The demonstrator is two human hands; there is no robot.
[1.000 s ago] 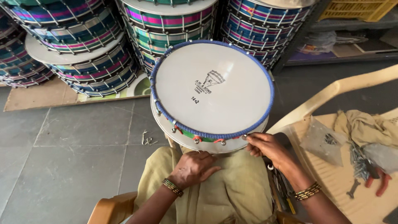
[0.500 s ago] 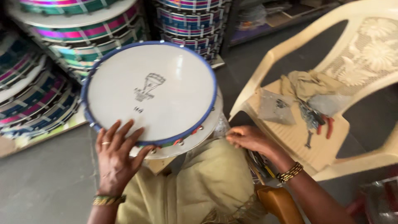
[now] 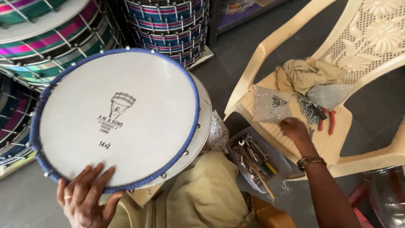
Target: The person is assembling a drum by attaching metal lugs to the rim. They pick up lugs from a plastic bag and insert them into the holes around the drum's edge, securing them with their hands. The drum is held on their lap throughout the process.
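A grey stone floor (image 3: 236,76) runs under the scene, with stacked drums (image 3: 168,25) banded in pink, teal and blue filling the view from nine to twelve o'clock. In front of them a large drum (image 3: 118,118) with a white head and a blue rope rim rests tilted on the person's lap, which is covered in olive cloth. The left hand (image 3: 86,198), at seven o'clock, lies on the near rim of the drum, its fingers (image 3: 95,179) spread flat over the white skin, gripping nothing but steadying the edge.

At three o'clock stands a cream plastic chair (image 3: 379,156) with a flower-pattern back. On its seat lie a crumpled tan rag (image 3: 308,74), two clear plastic bags (image 3: 270,107) of small metal parts, loose bolts and red-handled pliers (image 3: 327,120). The right hand (image 3: 295,128) reaches across to the seat, just beside the nearer bag; its fingers curl downward against the seat, and whether they hold anything cannot be told. A gold bangle (image 3: 311,161) circles that wrist. Between lap and chair, at five o'clock, sits a grey tray (image 3: 278,158) of spanners and other hand tools.
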